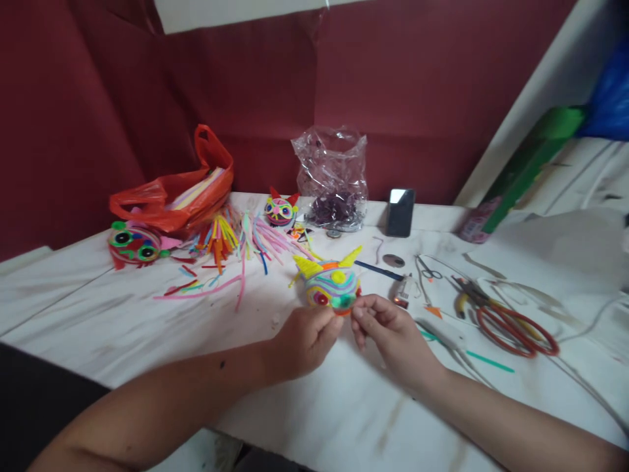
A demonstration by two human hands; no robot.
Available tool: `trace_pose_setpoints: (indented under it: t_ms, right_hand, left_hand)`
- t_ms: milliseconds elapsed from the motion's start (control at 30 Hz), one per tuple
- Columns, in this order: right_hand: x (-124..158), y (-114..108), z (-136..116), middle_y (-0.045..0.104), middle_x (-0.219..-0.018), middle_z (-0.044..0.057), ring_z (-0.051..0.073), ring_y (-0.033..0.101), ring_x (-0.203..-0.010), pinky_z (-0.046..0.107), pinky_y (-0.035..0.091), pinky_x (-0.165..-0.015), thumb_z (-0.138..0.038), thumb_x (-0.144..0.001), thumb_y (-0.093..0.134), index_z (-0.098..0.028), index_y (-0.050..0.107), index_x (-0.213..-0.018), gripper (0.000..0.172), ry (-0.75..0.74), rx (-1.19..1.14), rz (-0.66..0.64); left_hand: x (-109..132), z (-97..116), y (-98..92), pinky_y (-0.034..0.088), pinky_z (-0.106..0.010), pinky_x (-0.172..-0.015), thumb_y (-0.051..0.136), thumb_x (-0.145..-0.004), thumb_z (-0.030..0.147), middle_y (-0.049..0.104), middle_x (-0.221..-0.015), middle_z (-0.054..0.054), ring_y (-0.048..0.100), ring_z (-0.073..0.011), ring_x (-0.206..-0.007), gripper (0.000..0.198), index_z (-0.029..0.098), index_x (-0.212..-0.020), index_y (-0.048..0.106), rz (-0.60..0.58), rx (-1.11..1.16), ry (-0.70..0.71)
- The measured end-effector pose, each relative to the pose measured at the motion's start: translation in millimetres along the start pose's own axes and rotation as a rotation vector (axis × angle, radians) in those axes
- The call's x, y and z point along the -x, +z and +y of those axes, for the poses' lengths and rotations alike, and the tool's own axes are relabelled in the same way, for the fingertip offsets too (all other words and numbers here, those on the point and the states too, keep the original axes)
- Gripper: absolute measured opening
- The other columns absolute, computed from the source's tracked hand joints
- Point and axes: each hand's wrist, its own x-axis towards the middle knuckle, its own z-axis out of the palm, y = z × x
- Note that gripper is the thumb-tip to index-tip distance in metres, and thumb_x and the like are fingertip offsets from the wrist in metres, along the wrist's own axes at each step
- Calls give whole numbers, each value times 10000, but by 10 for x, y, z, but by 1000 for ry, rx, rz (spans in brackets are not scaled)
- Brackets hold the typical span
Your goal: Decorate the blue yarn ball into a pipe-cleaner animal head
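Forearms (pixel 196 387) nearest, left hand (pixel 310 337) and right hand (pixel 388 328) pinched horned figure (pixel 319 283) low, horns (pixel 308 265) and red eye (pixel 322 299) on, remainder unclear.

The lower front of the yellow-horned figure (pixel 333 283) was partly covered by the left hand (pixel 308 337) and right hand (pixel 393 331); fingertip contact could not be made out. The dark contents (pixel 334 208) of the clear bag (pixel 334 167) were obscured by creases. The blue bundle (pixel 612 98) was cut off by the right edge.

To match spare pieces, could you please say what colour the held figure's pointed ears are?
The ears are yellow, shown in the head view.
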Motion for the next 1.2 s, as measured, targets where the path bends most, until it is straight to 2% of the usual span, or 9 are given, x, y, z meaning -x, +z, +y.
trace_pose_setpoints:
  t_ms: [67, 133, 233, 400, 567, 733, 867, 1033, 1200]
  right_hand:
    - [-19, -1, 12, 554, -561, -50, 71, 461, -434, 225, 360, -479, -508, -775, 660, -176, 569, -800, 345, 0, -18, 6]
    - [-33, -6, 25, 570, -590, -47, 68, 465, -432, 226, 366, -477, -509, -775, 658, -176, 580, -824, 346, -1, -56, 6]
    - [-46, -14, 28, 590, -611, -45, 62, 479, -427, 224, 381, -483, -487, -790, 654, -178, 577, -810, 319, 3, -129, -13]
    - [-55, 1, -18, 577, -557, -56, 49, 453, -375, 196, 341, -404, -419, -773, 699, -169, 576, -741, 280, 63, -322, -79]
    - [-36, 25, -30, 566, -532, -50, 39, 425, -371, 172, 308, -360, -364, -742, 741, -151, 619, -723, 246, 161, -465, -172]
    - [-19, 9, 0, 583, -535, -40, 38, 432, -379, 164, 307, -362, -309, -753, 741, -154, 664, -787, 176, 200, -524, -246]
    - [-18, 12, 0, 576, -531, -45, 39, 424, -390, 162, 313, -372, -287, -760, 736, -170, 644, -750, 149, 210, -578, -251]
    - [-24, 22, 7, 573, -539, -51, 40, 433, -387, 174, 317, -387, -337, -743, 748, -175, 647, -768, 193, 164, -489, -219]
    - [-39, 0, 56, 575, -544, -40, 42, 441, -396, 198, 332, -423, -437, -724, 740, -156, 665, -752, 293, 75, -201, -129]
  left_hand:
    - [-21, -7, -16, 377, -230, -534, 422, -867, 171, 453, -596, 21, 429, -96, -547, 201, 186, -667, 429, 79, 5, 21]
    - [-39, -24, -22, 433, -243, -594, 462, -850, 175, 513, -708, -5, 490, -110, -621, 48, 175, -828, 505, 161, 23, 17]
    - [-60, -47, -26, 460, -247, -628, 500, -846, 180, 555, -812, -26, 523, -108, -655, 130, 174, -969, 538, 212, -3, -11]
    - [-96, -32, -33, 453, -228, -623, 511, -858, 157, 590, -723, -15, 558, -112, -670, 97, 168, -806, 592, 213, -43, 77]
    - [-75, -1, 2, 424, -209, -551, 589, -830, 217, 610, -664, -9, 539, -103, -596, 102, 165, -755, 635, 119, -16, -12]
    - [-64, 34, -36, 413, -231, -588, 475, -871, 212, 523, -606, 7, 488, -105, -593, 232, 166, -650, 528, 123, 32, 19]
    - [-98, 68, -95, 368, -210, -517, 398, -899, 213, 442, -526, 39, 424, -79, -501, 330, 175, -573, 428, 162, 34, -71]
    - [-92, 38, -50, 450, -217, -562, 543, -835, 183, 614, -667, -12, 540, -98, -577, 87, 151, -799, 615, 187, -36, 69]
    - [-94, -63, -49, 463, -217, -576, 500, -853, 108, 632, -669, -22, 583, -109, -620, 133, 155, -774, 597, 123, -247, 251]
